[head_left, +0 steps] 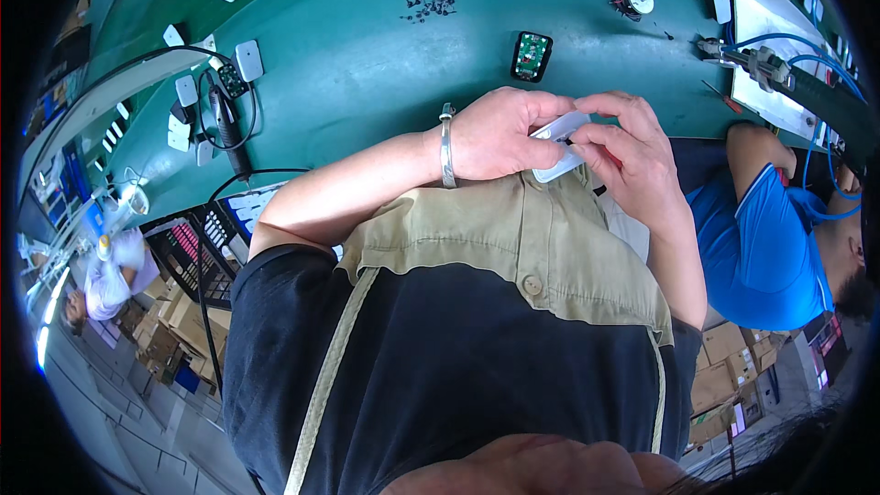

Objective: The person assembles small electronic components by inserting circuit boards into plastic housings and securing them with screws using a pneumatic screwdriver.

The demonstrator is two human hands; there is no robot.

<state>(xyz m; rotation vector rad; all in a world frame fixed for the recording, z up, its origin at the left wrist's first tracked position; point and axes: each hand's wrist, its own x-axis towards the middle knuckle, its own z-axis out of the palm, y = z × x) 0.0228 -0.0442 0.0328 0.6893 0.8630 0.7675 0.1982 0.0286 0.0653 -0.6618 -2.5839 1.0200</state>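
Note:
In front of my chest, a small white plastic housing [561,163] is between my two hands. My left hand [495,136] is closed on its left side, thumb in front and fingers behind. My right hand [637,151] pinches its other edge with thumb and forefinger; whether a smaller part is in that pinch is hidden. Just beyond my hands, a black case with a green circuit board [532,56] lies face up on the green table [367,73]. Farther off lies a scattered pile of small black parts [428,2].
At left, a black electric screwdriver [225,124] with a cable lies among white covers [248,60]. A round wired component [632,0] sits at far right, near a clamp arm [765,69] with blue tubing. A person in blue [770,238] works at my right.

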